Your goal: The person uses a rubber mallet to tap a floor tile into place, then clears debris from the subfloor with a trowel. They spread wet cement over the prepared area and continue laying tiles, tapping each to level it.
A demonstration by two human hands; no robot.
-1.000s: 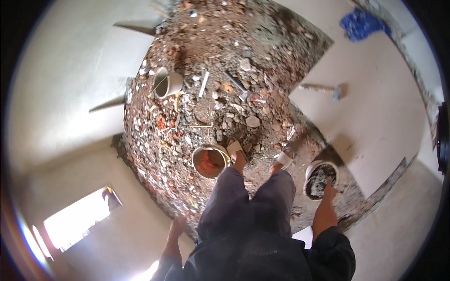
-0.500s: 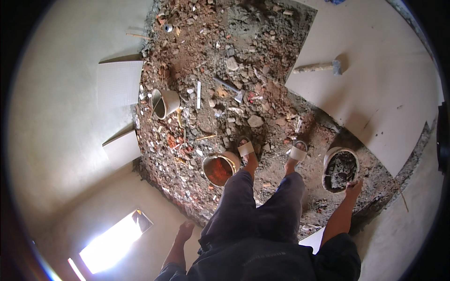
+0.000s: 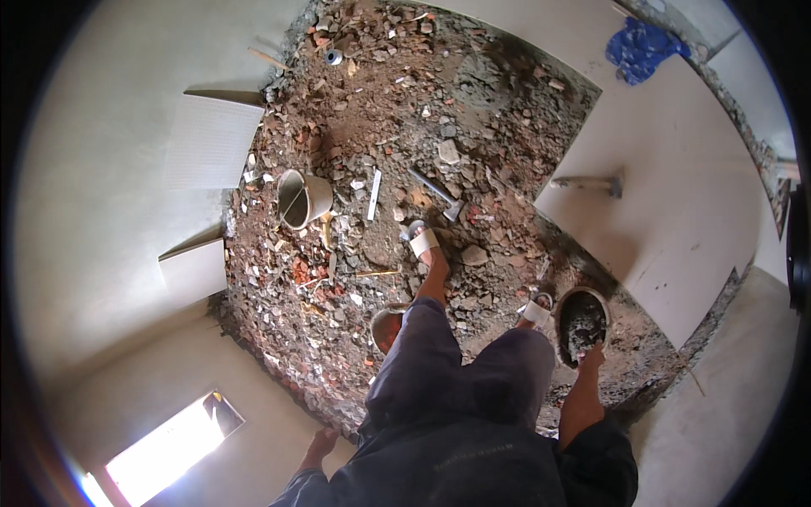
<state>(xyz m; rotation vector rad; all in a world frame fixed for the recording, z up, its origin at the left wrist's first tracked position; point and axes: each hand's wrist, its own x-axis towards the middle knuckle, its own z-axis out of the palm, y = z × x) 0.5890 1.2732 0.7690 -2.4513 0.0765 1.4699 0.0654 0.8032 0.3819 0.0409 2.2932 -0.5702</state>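
Low at my right side, my right hand is closed at the near rim of a bucket, apparently on its handle. Dark, wet-looking mortar fills part of it. Whether its base touches the ground I cannot tell. My left hand hangs beside my left hip, near the wall, with nothing visible in it; its fingers are too small and turned away to read. A second bucket, reddish inside, stands by my left leg, which partly covers it.
Rubble covers the ground around my sandals. On it lie a hammer-like tool, a white strip and a pale bucket. Large tiles at right carry another hammer and a blue sheet. Panels lean on the left wall.
My left foot has stepped forward past the reddish bucket, which my leg now partly hides. The mortar bucket has moved forward with my right hand. More of the blue sheet shows.
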